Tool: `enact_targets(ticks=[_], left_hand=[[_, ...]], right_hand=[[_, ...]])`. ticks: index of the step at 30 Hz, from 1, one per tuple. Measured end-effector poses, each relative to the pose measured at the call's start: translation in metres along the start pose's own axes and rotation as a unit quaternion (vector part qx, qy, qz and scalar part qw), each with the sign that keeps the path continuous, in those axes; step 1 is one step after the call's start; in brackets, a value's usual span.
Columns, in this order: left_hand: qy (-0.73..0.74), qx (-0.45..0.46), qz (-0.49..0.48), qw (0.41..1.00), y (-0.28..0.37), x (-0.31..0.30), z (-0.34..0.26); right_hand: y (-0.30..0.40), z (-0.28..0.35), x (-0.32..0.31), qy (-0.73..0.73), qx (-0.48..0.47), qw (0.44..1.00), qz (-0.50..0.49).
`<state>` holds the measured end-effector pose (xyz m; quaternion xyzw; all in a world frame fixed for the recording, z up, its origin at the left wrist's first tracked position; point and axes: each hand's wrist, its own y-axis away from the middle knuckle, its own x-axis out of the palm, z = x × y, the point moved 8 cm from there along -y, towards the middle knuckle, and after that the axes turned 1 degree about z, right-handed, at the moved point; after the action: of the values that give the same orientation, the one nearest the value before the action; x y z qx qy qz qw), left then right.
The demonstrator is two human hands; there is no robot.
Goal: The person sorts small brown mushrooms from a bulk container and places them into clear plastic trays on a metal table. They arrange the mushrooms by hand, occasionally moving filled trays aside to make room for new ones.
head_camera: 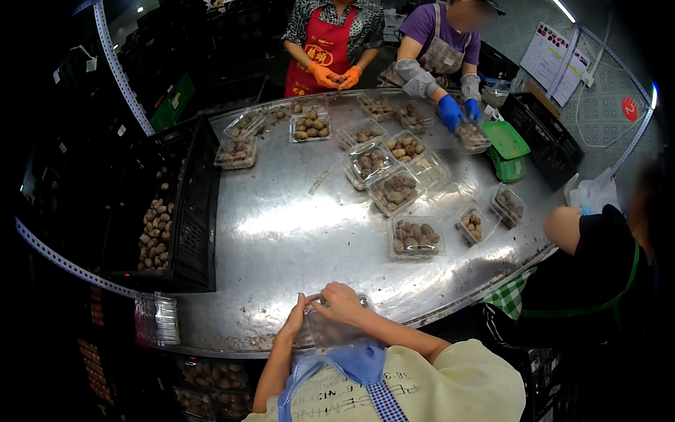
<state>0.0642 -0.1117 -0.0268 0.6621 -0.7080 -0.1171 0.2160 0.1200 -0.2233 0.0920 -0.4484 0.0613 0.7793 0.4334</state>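
Observation:
A clear plastic clamshell box [333, 333] with small brown tubers, apparently taro, in it sits at the table's near edge, right in front of my apron. My left hand [296, 319] holds the box along its left side, thumb pointing up. Over the box's far part, my right hand [340, 304] bends its fingers down onto the contents or rim. Those fingertips are hidden, so whether they grip a tuber cannot be told. A filled clamshell box [416, 237] stands farther off to the right.
A black plastic crate [195, 221] of loose tubers stands left on the metal table [274, 253]. Stacked clear boxes [157, 319] sit at the near left corner. Several filled boxes [395, 189] cluster beyond. Co-workers stand around a green scale [507, 150] and the far edge.

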Motion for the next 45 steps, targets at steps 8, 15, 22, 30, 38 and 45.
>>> enact_targets(ticks=[8,15,22,30,38,45], left_hand=[[-0.025,-0.014,-0.012,1.0,-0.01,-0.011,0.018],[-0.041,-0.014,-0.014,0.999,-0.005,-0.005,0.008],[-0.025,0.024,0.037,0.999,-0.005,0.004,0.007],[0.141,0.06,-0.252,0.955,0.018,-0.037,-0.001],[0.16,0.118,-0.418,0.886,0.069,-0.082,0.019],[0.058,-0.022,-0.118,0.991,0.075,0.005,0.033]], right_hand=[[-0.009,-0.012,0.024,0.053,0.055,0.99,0.118],[-0.009,-0.005,0.016,0.057,0.062,0.988,0.128],[-0.008,0.051,-0.016,-0.017,-0.06,0.997,0.046],[0.002,0.08,-0.076,-0.056,-0.167,0.982,0.068],[0.035,-0.026,-0.056,0.038,0.01,0.99,0.138],[0.015,-0.041,-0.017,0.011,0.062,0.993,0.096]])
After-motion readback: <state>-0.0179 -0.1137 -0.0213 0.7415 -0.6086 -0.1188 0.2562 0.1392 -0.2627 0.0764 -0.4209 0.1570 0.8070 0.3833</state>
